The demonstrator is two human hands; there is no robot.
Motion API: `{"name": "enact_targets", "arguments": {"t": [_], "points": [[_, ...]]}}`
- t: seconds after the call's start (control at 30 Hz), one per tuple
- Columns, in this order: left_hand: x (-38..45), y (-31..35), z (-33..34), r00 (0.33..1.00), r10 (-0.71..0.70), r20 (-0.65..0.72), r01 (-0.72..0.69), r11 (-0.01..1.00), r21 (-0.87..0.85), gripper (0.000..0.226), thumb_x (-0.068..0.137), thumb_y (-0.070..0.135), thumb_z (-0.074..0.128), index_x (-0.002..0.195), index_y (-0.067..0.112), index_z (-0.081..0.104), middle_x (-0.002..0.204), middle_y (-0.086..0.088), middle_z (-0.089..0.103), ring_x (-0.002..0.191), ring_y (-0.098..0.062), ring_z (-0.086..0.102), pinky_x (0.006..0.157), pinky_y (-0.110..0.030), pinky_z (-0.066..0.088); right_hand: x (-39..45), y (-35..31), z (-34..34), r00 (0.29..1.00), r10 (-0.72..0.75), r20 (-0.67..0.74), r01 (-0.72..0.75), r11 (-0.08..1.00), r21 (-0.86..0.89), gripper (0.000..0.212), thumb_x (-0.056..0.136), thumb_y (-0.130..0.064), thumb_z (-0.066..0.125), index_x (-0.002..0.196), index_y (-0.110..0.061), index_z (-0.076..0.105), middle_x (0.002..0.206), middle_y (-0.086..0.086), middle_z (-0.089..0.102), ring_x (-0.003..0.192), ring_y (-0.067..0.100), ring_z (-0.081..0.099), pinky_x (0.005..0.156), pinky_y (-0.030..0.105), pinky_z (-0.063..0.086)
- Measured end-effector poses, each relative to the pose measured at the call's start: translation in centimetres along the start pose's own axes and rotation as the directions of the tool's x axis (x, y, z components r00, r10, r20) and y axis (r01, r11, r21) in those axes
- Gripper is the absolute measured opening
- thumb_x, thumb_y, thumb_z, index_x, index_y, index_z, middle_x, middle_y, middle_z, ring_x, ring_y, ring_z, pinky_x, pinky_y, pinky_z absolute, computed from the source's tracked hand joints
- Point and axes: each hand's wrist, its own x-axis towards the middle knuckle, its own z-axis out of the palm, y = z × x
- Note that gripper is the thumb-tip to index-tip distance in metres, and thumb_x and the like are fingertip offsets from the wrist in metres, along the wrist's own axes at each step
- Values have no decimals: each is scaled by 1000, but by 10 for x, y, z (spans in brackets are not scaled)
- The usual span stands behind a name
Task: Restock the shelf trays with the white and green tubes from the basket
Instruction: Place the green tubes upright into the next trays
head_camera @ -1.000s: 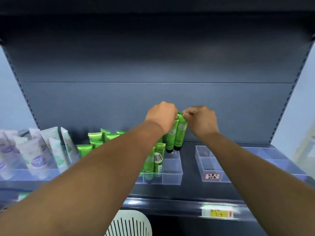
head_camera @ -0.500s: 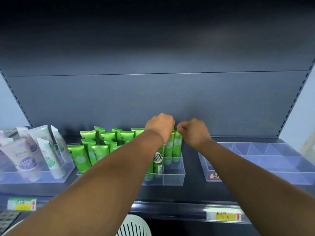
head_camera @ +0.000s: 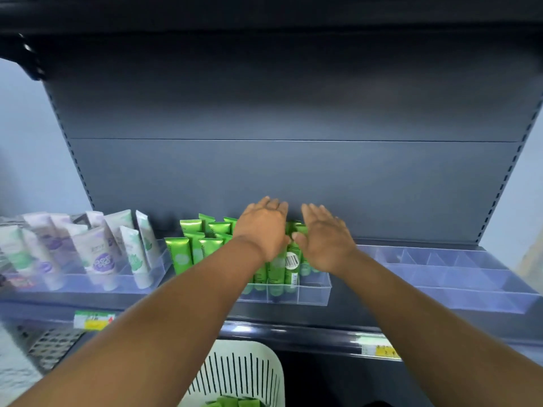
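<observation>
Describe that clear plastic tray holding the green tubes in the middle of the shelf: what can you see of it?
The clear plastic tray sits on the dark shelf, between two other clear trays. Thin see-through walls split it into compartments. Glossy green squeeze tubes stand in it, packed close together, one showing a white barcode sticker. Its front right compartment looks bare. The left hand and right hand lie flat-fingered over the tubes; whether either touches the tray itself cannot be told.

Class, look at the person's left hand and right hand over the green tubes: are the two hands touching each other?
Apart. The head view shows a strip of green tubes between the left hand and the right hand.
</observation>
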Motion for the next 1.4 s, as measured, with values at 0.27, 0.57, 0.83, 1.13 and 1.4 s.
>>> {"name": "enact_targets", "arguments": {"t": [0.27,0.57,0.83,1.13,1.4], "points": [[-92,-43,11,995,-92,43,92,996,-1,79,94,46,48,153,11,9,161,-6,8,149,-20,6,121,-34,9,-58,-74,19,989,-133,59,134,991,-4,67,101,-41,31,153,-14,-2,162,1,-6,149,17,-10,120,36,-3],[-185,-91,47,967,-216,133,220,975,-15,77,95,47,45,153,13,7,162,-5,6,149,-19,5,120,-34,9,-103,-136,76,957,-212,196,205,977,57,66,102,-42,28,153,-16,-5,162,-1,-8,149,16,-10,120,33,-4],[-231,-110,112,915,-263,305,291,956,-49,79,95,47,45,153,12,3,162,-5,3,150,-20,3,121,-36,10,-123,-154,145,918,-213,335,199,977,75,68,101,-38,35,154,-14,0,162,2,-3,150,17,-4,121,34,-1],[-246,-107,179,851,-246,463,311,948,-69,86,92,48,51,153,12,1,162,-4,0,150,-20,1,120,-38,7,-125,-150,214,844,-216,490,207,976,74,67,100,-38,36,154,-15,3,162,2,2,150,19,-1,121,39,3],[-250,-118,230,720,-188,669,301,952,-56,100,85,52,61,153,10,0,162,-7,1,149,-24,5,121,-41,13,-125,-148,269,729,-171,662,235,972,-9,69,99,-38,37,153,-10,4,161,8,4,149,26,4,120,42,3]]}}
